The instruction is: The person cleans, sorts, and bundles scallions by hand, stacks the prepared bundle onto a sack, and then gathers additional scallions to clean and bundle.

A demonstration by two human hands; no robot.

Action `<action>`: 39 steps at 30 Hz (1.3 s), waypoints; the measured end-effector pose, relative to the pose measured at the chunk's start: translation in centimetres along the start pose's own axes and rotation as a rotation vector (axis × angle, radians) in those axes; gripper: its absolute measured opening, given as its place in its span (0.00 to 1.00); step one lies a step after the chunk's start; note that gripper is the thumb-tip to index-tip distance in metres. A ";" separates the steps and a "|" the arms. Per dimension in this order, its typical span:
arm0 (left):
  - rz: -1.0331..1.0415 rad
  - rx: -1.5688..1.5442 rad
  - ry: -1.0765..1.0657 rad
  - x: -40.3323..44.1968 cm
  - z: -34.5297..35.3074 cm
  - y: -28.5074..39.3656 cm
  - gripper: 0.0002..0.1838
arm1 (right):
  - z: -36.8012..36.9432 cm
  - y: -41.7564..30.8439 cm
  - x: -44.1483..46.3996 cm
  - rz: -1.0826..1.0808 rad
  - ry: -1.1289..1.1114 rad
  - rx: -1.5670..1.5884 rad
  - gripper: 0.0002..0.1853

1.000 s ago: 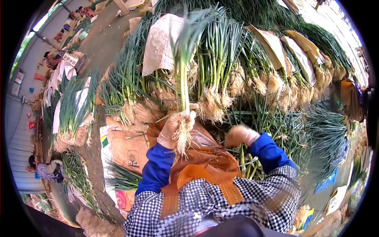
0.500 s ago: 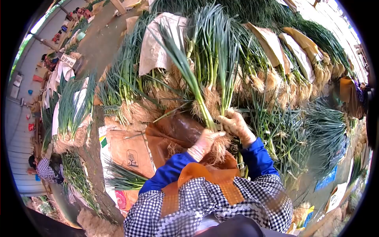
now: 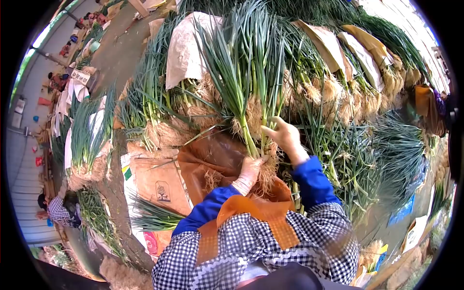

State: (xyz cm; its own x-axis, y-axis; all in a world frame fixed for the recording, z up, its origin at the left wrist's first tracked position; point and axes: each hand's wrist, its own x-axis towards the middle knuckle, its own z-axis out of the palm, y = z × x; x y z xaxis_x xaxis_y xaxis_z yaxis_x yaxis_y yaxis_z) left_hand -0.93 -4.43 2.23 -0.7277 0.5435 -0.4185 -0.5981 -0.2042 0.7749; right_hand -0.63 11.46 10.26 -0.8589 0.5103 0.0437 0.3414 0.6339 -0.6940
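My left hand (image 3: 251,170) is wrapped round the lower stalks of a bunch of green onions (image 3: 249,140), just above their pale, stringy roots (image 3: 267,179). The leaves fan out upward, away from my body. My right hand (image 3: 286,137) is beside the stalks on the right, its thumb and forefinger apart. Its other fingers are partly hidden, and I see nothing held in it. A brown plastic apron (image 3: 212,154) spreads under the bunch, over my lap.
Bundles of green onions, roots toward me, line the far side, some under pale sacks (image 3: 193,48). Loose green onions (image 3: 343,164) lie to the right. A printed sack (image 3: 157,179) and a small leaf bunch (image 3: 154,215) lie left. Another person (image 3: 59,210) is at far left.
My right hand has come away from the root end, moving up a little with its fingers opening. My left hand keeps hold; the stalks in it now fan wider and stand more upright.
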 end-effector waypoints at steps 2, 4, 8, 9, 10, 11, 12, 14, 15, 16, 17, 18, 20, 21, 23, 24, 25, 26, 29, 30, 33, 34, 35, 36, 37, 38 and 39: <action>0.012 0.036 0.001 0.4 -0.8 -0.7 0.14 | 2.8 -0.2 2.5 0.085 -0.074 -0.154 0.20; -0.120 -0.116 0.048 0.8 -1.6 -0.7 0.13 | 3.8 0.5 2.1 0.293 -0.209 0.669 0.12; -0.254 -0.149 0.008 -0.4 -0.8 0.3 0.08 | 3.7 2.3 -0.2 0.377 -0.125 1.108 0.09; -0.292 -0.186 -0.018 -0.7 -0.3 0.4 0.06 | 5.6 3.5 -0.3 0.191 0.108 0.859 0.10; -0.283 -0.198 -0.025 -0.8 -0.1 0.3 0.08 | 7.6 4.6 -0.2 0.002 0.328 0.598 0.10; -0.305 -0.232 0.008 -0.5 -0.4 -0.3 0.09 | 5.8 3.2 -0.9 -0.044 0.340 0.029 0.12; -0.324 -0.265 0.039 -0.2 -0.4 -0.2 0.10 | 5.2 2.5 -1.7 -0.199 0.260 -0.100 0.15; -0.307 -0.318 0.137 -0.5 -0.1 1.2 0.12 | 5.0 2.9 -5.0 -0.236 0.090 0.184 0.15; -0.230 -0.183 0.036 -1.2 -0.3 2.1 0.12 | 4.2 2.8 -6.8 -0.224 -0.002 0.334 0.15; -0.239 -0.225 0.002 -0.8 -0.6 2.0 0.13 | 0.5 1.6 -8.4 -0.171 -0.102 0.501 0.15; -0.231 -0.234 0.009 -0.3 -1.0 2.1 0.13 | -3.2 1.0 -9.2 0.104 -0.139 0.602 0.15; -0.223 -0.245 0.017 0.0 -1.5 1.8 0.13 | -6.3 1.6 -9.7 0.383 -0.174 0.692 0.14; -0.209 -0.270 0.011 0.3 -2.0 2.0 0.13 | -8.7 8.4 -9.6 0.339 -0.229 -0.008 0.17; -0.230 -0.256 -0.013 -0.3 -1.4 2.8 0.13 | -8.4 10.1 -9.1 0.308 -0.453 -0.450 0.18; -0.247 -0.198 -0.053 -0.7 -0.7 3.2 0.13 | -7.9 9.4 -7.4 0.162 -0.442 -0.470 0.22; -0.241 -0.199 -0.054 -0.7 -0.4 3.5 0.13 | -3.9 11.1 -6.0 -0.014 -0.119 -0.156 0.22; -0.272 -0.210 -0.072 -1.2 -0.4 3.8 0.13 | -3.7 6.1 -4.2 0.135 -0.061 0.200 0.23; -0.294 -0.217 -0.096 -1.3 -0.3 4.2 0.13 | -2.0 4.6 -2.5 0.245 -0.122 0.370 0.22; -0.341 -0.343 -0.116 -0.5 -1.5 3.3 0.13 | 2.9 1.5 0.3 -0.010 -0.162 0.208 0.15; -0.366 -0.395 -0.120 -0.5 -1.8 3.4 0.13 | 2.6 0.2 -0.4 -0.086 -0.149 -0.209 0.14; -0.385 -0.468 -0.104 -0.3 -2.0 3.5 0.15 | -0.2 -0.4 -5.5 -0.419 -0.539 0.147 0.15; -0.375 -0.588 -0.237 0.0 -2.9 3.0 0.17 | -1.7 0.2 -6.3 -0.514 -0.575 0.374 0.14; -0.383 -0.584 -0.242 0.1 -3.0 3.5 0.17 | 0.1 3.8 -5.1 -0.493 -0.489 -0.202 0.15; -0.418 -0.547 -0.255 -0.1 -3.1 4.0 0.17 | 0.4 5.1 -3.4 -0.329 -0.353 -0.246 0.16; -0.452 -0.510 -0.268 -0.4 -3.0 4.2 0.16 | 0.8 6.3 -1.7 -0.158 -0.223 -0.269 0.18; -0.454 -0.507 -0.272 -0.4 -2.8 4.3 0.16 | -0.3 5.0 0.3 0.114 -0.044 0.230 0.19; -0.451 -0.437 -0.283 -0.1 -2.6 4.5 0.16 | 0.8 4.7 1.7 0.110 -0.124 0.338 0.19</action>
State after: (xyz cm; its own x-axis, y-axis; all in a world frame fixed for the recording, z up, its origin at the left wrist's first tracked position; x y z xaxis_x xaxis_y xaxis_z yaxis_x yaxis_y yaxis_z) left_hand -4.37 -7.52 4.54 -0.2957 0.8320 -0.4695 -0.9457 -0.1856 0.2668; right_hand -0.78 14.88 6.47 -0.8707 0.4777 -0.1174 0.3067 0.3406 -0.8888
